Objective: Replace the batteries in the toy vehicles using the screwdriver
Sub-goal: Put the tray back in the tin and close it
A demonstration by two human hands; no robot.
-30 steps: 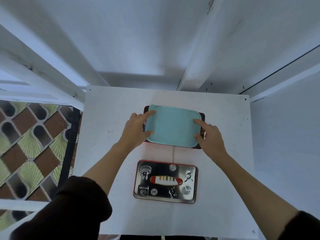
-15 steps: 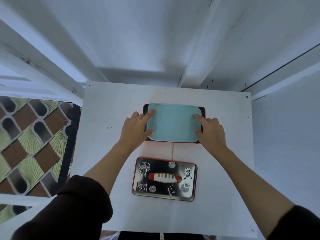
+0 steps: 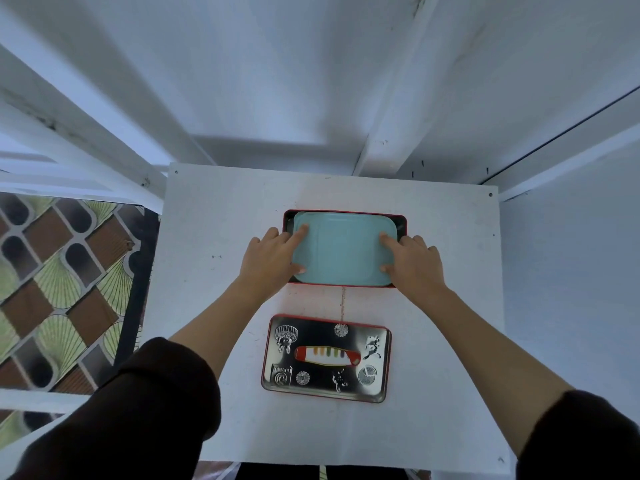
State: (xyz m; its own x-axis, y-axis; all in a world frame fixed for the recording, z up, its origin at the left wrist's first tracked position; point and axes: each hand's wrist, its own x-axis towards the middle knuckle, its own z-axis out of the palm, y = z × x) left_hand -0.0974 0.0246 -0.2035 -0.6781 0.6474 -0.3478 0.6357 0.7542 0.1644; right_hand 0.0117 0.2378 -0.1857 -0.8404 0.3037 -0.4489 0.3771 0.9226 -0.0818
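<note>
- White table [image 3: 214,306] carries a red tin [image 3: 401,221] and its lid [image 3: 327,358].
- Left hand [image 3: 268,259] and right hand [image 3: 414,263] grip the teal tray [image 3: 343,251].
- No toy vehicles, batteries or screwdriver visible; work apparently unstarted.

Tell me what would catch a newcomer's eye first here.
Both hands, left and right, hold a teal tray by its short ends over a red box mid-table. Nearer the person lies a shiny tin lid with stickers. Patterned floor shows at left.
</note>
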